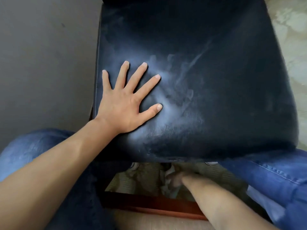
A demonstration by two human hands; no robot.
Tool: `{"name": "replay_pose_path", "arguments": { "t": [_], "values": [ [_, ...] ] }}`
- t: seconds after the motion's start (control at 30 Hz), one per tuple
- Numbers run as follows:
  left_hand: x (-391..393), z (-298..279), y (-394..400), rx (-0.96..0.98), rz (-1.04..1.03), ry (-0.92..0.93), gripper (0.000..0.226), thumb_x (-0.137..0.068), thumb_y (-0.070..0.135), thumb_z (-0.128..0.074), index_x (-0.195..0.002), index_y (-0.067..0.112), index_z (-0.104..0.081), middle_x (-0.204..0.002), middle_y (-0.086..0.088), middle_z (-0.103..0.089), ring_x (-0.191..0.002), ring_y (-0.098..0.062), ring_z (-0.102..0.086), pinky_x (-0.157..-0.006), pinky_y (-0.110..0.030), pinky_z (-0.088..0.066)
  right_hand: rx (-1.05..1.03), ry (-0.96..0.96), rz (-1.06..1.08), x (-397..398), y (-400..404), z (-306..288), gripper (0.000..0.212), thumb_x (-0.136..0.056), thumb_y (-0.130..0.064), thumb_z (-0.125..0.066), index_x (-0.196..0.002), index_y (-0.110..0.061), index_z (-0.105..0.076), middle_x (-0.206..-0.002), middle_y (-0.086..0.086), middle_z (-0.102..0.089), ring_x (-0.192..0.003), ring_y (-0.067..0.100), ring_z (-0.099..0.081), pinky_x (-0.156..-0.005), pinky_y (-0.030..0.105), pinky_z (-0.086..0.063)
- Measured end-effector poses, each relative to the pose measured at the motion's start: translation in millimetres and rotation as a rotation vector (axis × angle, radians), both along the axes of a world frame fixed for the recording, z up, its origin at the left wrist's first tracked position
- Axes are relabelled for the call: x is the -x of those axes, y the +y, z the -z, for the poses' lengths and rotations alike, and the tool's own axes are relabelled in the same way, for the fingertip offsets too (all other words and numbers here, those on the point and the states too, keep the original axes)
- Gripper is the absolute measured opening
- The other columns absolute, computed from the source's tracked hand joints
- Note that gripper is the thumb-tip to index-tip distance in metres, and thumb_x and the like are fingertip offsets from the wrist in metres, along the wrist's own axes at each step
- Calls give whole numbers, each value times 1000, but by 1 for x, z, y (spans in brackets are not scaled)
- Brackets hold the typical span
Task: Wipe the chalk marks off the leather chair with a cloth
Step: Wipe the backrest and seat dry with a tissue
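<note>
Dark leather chair seat [216,97] fills our view, chalk marks [179,100] smeared mid-seat just right of our flat, splayed left hand [126,100], while our blurred right hand [176,180] reaches below the seat's front edge toward what looks like the cloth [167,188]; grip unclear.

— What is taking up room on the leather seat [216,80]?
— The left hand [123,103] is lying flat with fingers spread on its near-left part; the chalk-smeared middle and the whole right side are lying open.
— And below the front edge?
— The right hand [174,179] is reaching blurred into the gap between the two denim knees [274,176], which are hemming it in
</note>
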State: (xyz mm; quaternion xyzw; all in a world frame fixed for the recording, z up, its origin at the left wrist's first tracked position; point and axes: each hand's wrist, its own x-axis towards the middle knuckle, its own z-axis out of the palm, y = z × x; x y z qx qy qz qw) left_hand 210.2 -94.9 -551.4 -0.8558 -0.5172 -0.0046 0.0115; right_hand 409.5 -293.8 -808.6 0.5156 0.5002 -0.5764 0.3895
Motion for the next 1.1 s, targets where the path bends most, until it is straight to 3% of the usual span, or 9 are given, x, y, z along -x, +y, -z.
{"name": "replay_pose_path", "arguments": {
  "t": [0.13,0.27,0.47,0.57,0.63,0.73,0.93,1.0,1.1],
  "values": [
    [1,3,9,-42,16,3,77,-97,80,-26,-164,41,-24,-174,-1,-17,-159,-41,-12,-112,-81,-15,-84,25,43,-7,-6,45,95,-80,-69,-54,-159,-30,-19,-162,0,-24,-142,24,-36,-113,37,-36],
    [-1,4,11,-41,10,-9,76,-98,80,-26,-164,42,-23,-174,0,-17,-160,-40,-12,-113,-81,-13,-331,76,-63,-8,1,43,36,-97,-44,-47,-121,-22,-63,-114,7,-71,-104,28,-68,-93,44,-56],
    [1,-2,9,10,-9,-29,77,-96,82,-21,-164,46,-17,-175,3,-11,-160,-39,-5,-115,-81,-6,-525,96,-198,12,20,-77,47,-96,-28,-56,-137,-11,-41,-127,16,-61,-118,36,-61,-90,35,-49],
    [0,-6,8,49,-26,-25,79,-93,84,-15,-163,48,-14,-176,6,-8,-161,-37,-2,-117,-80,-3,-684,116,-224,17,12,-172,42,-90,-27,-59,-127,-12,-48,-119,15,-66,-108,39,-65,-81,38,-49],
    [-1,-9,7,60,-29,-25,80,-92,85,-12,-163,49,-13,-176,7,-7,-161,-35,-1,-118,-78,-2,-1031,173,-220,16,-1,-231,26,-86,-25,-56,-110,-15,-58,-100,9,-69,-85,35,-70,-65,38,-46],
    [-3,-10,5,91,-37,-37,81,-90,87,-8,-163,51,-11,-176,8,-5,-161,-33,2,-119,-76,1,-1525,19,163,-7,-19,-289,20,-86,-24,-52,-103,-22,-62,-90,-3,-63,-65,21,-62,-49,31,-41],
    [-10,-9,0,119,-72,-70,79,-91,87,-11,-162,51,-10,-175,10,-3,-161,-30,6,-119,-75,4,-1390,-283,1452,39,33,-258,21,-104,-21,-41,-124,-15,-45,-126,8,-49,-105,36,-53,-77,35,-33],
    [-9,-9,1,150,-66,-124,76,-94,83,-16,-163,49,-14,-175,11,-5,-161,-28,6,-120,-74,6,-1451,-310,1527,90,43,-250,21,-103,-21,-42,-122,-12,-46,-120,12,-46,-99,40,-53,-76,39,-38],
    [-1,-11,7,197,-53,-199,70,-98,75,-23,-162,47,-21,-174,13,-9,-162,-25,5,-121,-71,10,-1620,-173,1125,166,28,-238,18,-96,-29,-46,-112,-21,-45,-107,5,-47,-82,34,-60,-66,39,-45]
  ]
}}
